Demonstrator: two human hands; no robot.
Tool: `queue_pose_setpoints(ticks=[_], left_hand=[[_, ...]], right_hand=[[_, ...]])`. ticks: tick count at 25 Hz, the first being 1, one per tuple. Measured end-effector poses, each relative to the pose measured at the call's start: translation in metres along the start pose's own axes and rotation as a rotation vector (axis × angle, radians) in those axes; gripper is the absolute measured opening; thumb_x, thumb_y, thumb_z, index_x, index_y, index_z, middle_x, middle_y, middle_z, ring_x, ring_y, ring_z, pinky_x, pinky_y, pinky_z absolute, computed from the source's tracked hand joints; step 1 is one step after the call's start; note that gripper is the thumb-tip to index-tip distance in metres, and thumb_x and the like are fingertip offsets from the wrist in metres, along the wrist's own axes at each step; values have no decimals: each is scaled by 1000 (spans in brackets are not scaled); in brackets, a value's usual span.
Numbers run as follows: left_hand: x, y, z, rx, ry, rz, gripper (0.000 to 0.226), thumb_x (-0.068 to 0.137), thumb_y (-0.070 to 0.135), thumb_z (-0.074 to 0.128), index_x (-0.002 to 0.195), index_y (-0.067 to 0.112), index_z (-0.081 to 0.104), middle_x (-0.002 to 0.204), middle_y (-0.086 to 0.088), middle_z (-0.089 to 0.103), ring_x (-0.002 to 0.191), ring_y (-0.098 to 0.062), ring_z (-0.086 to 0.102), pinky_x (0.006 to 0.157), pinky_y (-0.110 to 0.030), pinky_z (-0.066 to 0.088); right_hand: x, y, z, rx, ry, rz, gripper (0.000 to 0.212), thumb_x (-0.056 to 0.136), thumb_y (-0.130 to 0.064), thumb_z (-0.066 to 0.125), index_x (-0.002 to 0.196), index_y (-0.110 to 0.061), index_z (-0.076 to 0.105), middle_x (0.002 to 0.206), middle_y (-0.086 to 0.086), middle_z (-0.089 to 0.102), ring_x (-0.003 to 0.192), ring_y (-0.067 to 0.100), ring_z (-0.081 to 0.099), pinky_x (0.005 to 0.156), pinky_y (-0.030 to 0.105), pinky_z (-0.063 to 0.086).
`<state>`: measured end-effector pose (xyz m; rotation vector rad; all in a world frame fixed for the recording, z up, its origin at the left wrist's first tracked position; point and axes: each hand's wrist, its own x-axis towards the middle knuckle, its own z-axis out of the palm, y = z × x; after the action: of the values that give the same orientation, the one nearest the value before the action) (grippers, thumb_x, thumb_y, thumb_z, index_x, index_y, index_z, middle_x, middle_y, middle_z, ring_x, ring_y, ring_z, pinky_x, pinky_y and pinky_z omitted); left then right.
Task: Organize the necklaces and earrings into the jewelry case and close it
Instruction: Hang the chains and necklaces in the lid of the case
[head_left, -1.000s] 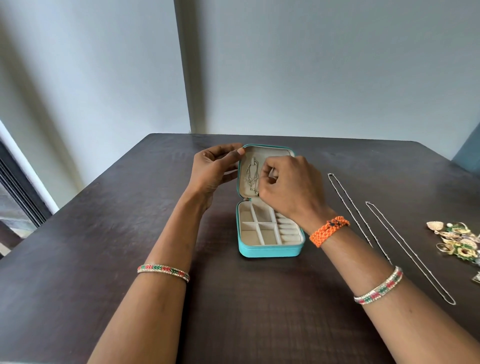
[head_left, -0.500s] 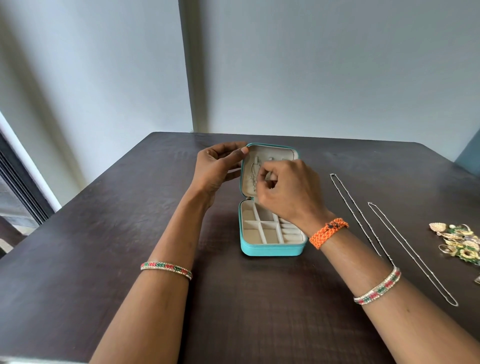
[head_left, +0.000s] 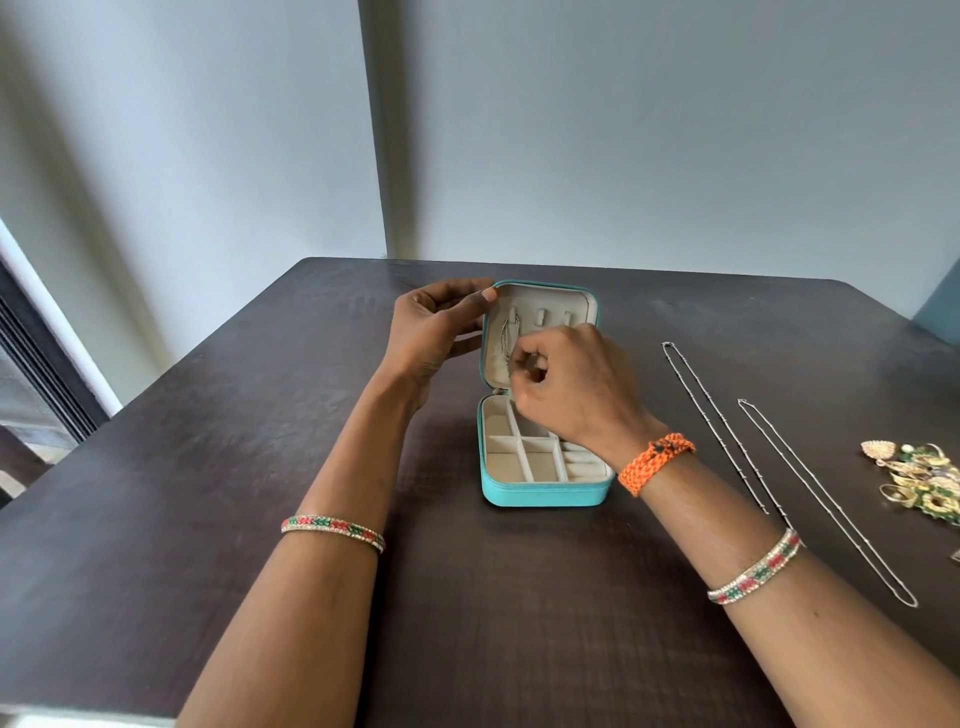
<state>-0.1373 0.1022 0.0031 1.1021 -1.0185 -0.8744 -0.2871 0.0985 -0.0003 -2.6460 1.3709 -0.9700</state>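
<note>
A teal jewelry case (head_left: 545, 493) stands open on the dark table, its cream lid upright and its divided tray facing me. A thin silver necklace (head_left: 508, 335) hangs from the leftmost hook inside the lid. My left hand (head_left: 441, 332) grips the lid's left edge, thumb on the rim. My right hand (head_left: 566, 379) pinches the lower end of that hanging necklace in front of the lid. Two more silver necklaces (head_left: 722, 441) (head_left: 826, 504) lie stretched out on the table to the right. A pile of gold and green earrings (head_left: 919, 486) sits at the far right.
The dark wooden table (head_left: 208, 493) ends near a grey wall behind the case. A window frame (head_left: 47, 384) lies off the table's left side. A blue object (head_left: 940, 306) shows at the right edge. Bangles and an orange wristband are on my wrists.
My right hand has slid down the lid from the hooks toward the hinge, following the hanging necklace. The two right hooks are now uncovered. My left hand stays on the lid.
</note>
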Motion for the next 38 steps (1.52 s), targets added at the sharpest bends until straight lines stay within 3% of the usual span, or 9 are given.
queue_pose_setpoints(ticks=[4, 6, 9, 13, 19, 23, 27, 32, 38], left_hand=[[1, 0, 0, 6, 0, 2, 9, 86, 15, 67, 94, 13, 70, 76, 7, 72, 70, -3, 68, 60, -17, 53], [1, 0, 1, 3, 0, 4, 9, 86, 15, 67, 95, 13, 70, 77, 5, 71, 70, -3, 68, 60, -17, 53], [1, 0, 1, -3, -8, 11, 9, 85, 14, 68, 94, 13, 70, 80, 3, 71, 70, -4, 67, 60, -18, 53], [2, -1, 1, -3, -5, 11, 9, 86, 14, 67, 94, 13, 70, 80, 2, 71, 70, -5, 67, 62, -19, 54], [3, -9, -1, 18, 62, -29, 11, 87, 17, 66, 95, 11, 69, 83, -2, 69, 70, -8, 66, 60, -18, 54], [4, -13, -1, 17, 75, -28, 9, 87, 18, 66, 93, 12, 70, 84, -3, 70, 76, -14, 66, 64, -20, 56], [5, -13, 0, 1, 87, -13, 6, 86, 17, 67, 89, 14, 71, 83, -4, 70, 79, -16, 65, 68, -22, 57], [3, -12, 4, -12, 105, 12, 4, 86, 14, 67, 85, 15, 71, 72, 5, 71, 67, -5, 67, 63, -18, 56], [1, -7, 6, -39, 57, 66, 6, 85, 9, 67, 90, 9, 70, 68, 8, 71, 65, -2, 66, 60, -16, 52]], right_hand=[[1, 2, -2, 78, 184, 26, 5, 76, -20, 57, 78, -20, 62, 52, -12, 45, 50, 11, 45, 52, 19, 35], [2, 3, 0, 78, 141, 27, 11, 76, -21, 57, 86, -21, 62, 54, -11, 43, 51, 12, 44, 51, 20, 32], [1, 3, 4, 7, 27, 0, 16, 80, -28, 61, 95, -23, 59, 59, -10, 48, 58, 14, 49, 52, 20, 34], [1, 5, 6, -107, 63, -45, 11, 86, -30, 61, 95, -23, 62, 76, -2, 68, 71, 21, 63, 60, 23, 40], [-1, 3, 10, -51, 23, -43, 13, 89, -26, 59, 97, -20, 68, 88, -1, 72, 76, 17, 65, 67, 22, 44], [0, 4, 12, -39, -22, -63, 15, 88, -24, 56, 101, -18, 62, 84, 1, 69, 68, 15, 57, 69, 27, 53], [-2, 5, 12, -58, 18, -71, 13, 88, -24, 60, 99, -19, 64, 86, 1, 71, 76, 19, 66, 67, 22, 45], [-1, 4, 11, -19, 34, -9, 10, 85, -25, 64, 91, -18, 68, 84, -1, 71, 68, 10, 54, 67, 18, 39], [1, 4, 10, 9, 22, 10, 10, 83, -27, 61, 87, -19, 66, 78, -4, 68, 67, 14, 56, 63, 24, 47]])
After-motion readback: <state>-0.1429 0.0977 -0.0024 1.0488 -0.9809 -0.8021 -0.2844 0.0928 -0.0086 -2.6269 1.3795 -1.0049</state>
